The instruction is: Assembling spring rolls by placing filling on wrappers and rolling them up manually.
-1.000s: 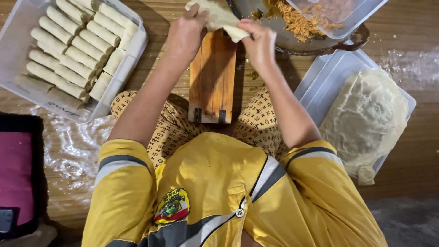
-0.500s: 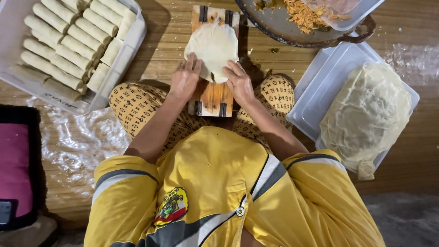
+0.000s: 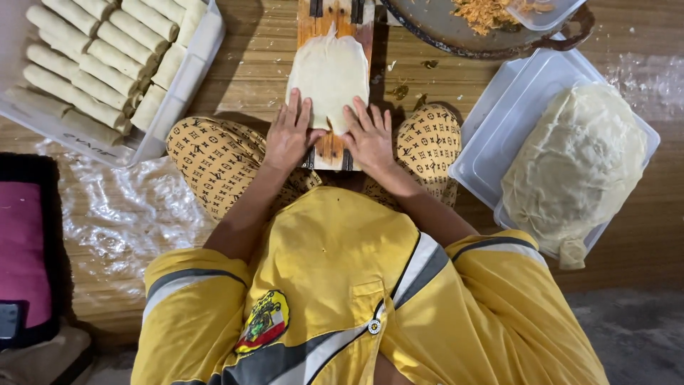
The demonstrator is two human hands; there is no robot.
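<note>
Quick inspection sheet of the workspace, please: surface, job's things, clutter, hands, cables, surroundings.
Surface: wooden floor, crumbs near the board.
Job's things: pale wrapper flat on wooden board.
Clutter: tray of rolls; tub of wrapper stack; pan of shredded filling; clear plastic sheet.
Hands: left hand and right hand flat on the wrapper's near edge.
Cables: nothing seen.
Surroundings: pink and black item at left.

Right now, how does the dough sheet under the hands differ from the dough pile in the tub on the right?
The sheet is one thin, flat, smooth piece spread on a wooden board; the pile is a thick, wrinkled mound in a clear tub. Both hands, left and right, press the sheet's near edge; nothing touches the pile. Both are the same pale cream colour.
</note>
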